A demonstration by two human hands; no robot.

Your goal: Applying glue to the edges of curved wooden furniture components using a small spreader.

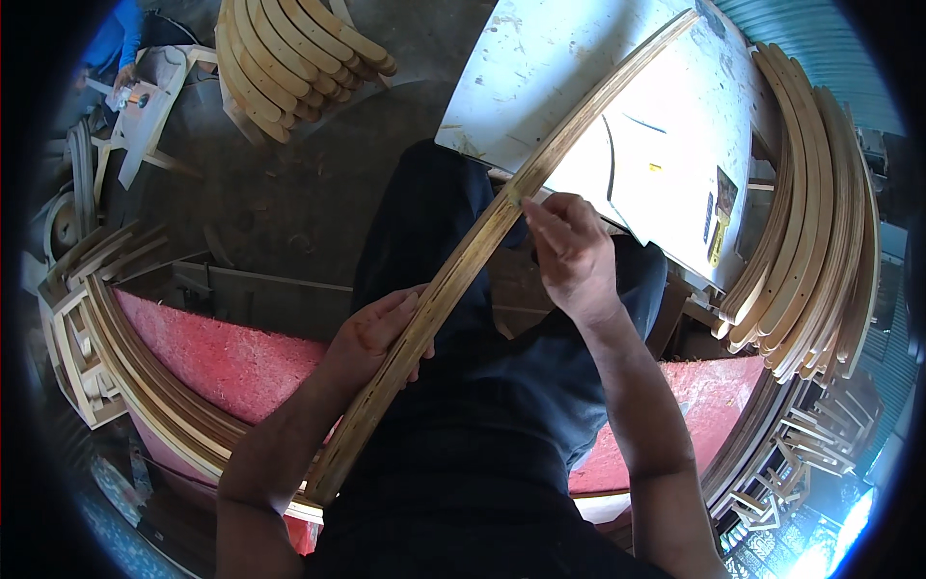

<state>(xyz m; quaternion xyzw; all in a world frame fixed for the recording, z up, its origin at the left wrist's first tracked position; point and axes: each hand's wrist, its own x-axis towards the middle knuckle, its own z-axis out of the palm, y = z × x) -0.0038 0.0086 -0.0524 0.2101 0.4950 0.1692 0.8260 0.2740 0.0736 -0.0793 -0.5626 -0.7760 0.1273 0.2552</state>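
Here the left hand clasps a wooden strip; right hand pinches (contents unclear).

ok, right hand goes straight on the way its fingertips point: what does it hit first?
The long wooden strip: the right hand has its fingertips right at the strip's edge in this view. Whether they already touch it is unclear, since depth is hard to judge.
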